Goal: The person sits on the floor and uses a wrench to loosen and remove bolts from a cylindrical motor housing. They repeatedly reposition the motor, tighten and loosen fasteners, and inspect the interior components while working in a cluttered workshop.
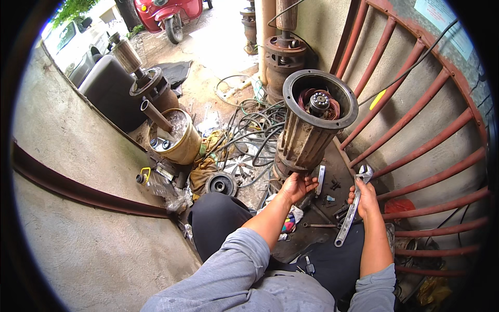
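Note:
An upright ribbed motor housing [306, 140] stands before me, open at the top, showing copper windings [328, 112] around a bearing [319, 101]. My left hand [299, 187] is at its lower end, fingers curled and thumb raised against the underside; what they grip, if anything, I cannot make out. My right hand [365, 197] is closed around a large steel adjustable wrench [347, 223], its jaw up beside the red bars. A pale bar-like tool [320, 181] and several small dark bolts [335, 184] lie between my hands. Keys [309, 268] rest on my lap.
Red curved bars [410, 114] line the right wall. Hoses and cables [249, 135] tangle behind a round casting [221, 184]. A yellow bucket [174, 143], another motor [150, 83] and a plastic jug [153, 184] stand left. A red scooter [166, 13] is outside at the back.

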`<state>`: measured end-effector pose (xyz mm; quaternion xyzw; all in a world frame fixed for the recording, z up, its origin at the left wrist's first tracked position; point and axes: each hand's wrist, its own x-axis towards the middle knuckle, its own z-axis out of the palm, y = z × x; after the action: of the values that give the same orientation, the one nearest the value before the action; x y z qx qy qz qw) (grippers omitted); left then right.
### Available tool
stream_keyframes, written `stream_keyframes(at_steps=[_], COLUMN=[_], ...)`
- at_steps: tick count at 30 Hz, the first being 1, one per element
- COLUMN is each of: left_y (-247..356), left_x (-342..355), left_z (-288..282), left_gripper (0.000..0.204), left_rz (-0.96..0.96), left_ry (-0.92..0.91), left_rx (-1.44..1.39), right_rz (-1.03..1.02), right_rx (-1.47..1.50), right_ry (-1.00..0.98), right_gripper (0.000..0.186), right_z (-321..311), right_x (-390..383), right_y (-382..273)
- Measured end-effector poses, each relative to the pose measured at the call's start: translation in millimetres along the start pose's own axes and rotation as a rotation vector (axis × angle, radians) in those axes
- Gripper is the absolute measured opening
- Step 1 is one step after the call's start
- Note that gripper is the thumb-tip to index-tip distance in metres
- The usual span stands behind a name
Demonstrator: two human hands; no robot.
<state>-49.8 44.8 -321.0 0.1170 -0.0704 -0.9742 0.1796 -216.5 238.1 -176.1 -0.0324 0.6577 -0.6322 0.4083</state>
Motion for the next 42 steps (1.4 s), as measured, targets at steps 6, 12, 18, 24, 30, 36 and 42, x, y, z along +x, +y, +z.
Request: stream_keyframes(at_steps=[6, 12, 18, 24, 30, 36, 42], left_y=[-3.0, -3.1, -5.6, -0.7, -2.9, -3.3, -2.1], left_x=[0.9, 4.7, 4.8, 2.8, 1.8, 2.7, 3.1], left_z=[-1.1, -14.0, -6.3, 2.3, 1.6, 1.0, 1.7], left_gripper=[0.034, 0.039, 0.036, 0.035, 0.037, 0.036, 0.035], left_rz=[0.001, 0.01, -0.006, -0.014, -0.007, 0.012, 0.008], left_ry=[0.105, -0.014, 0.084, 0.08, 0.052, 0.092, 0.096], left_rx=[0.003, 0.032, 0.055, 0.03, 0.051, 0.021, 0.051], right_rz=[0.004, 0.009, 0.011, 0.015, 0.012, 0.004, 0.007], right_rx=[-0.001, 0.006, 0.011, 0.007, -0.001, -0.007, -0.009], right_ry=[-0.001, 0.003, 0.005, 0.005, 0.02, 0.012, 0.012], right_gripper=[0.032, 0.033, 0.032, 0.031, 0.031, 0.033, 0.034], right_z=[-0.1, 0.1, 0.0, 1.1, 0.9, 0.0, 0.8], right_x=[1.0, 0.9, 1.5, 0.3, 0.0, 1.3, 0.8], right_y=[0.8, 0.7, 1.5, 0.1, 0.5, 1.4, 0.7])
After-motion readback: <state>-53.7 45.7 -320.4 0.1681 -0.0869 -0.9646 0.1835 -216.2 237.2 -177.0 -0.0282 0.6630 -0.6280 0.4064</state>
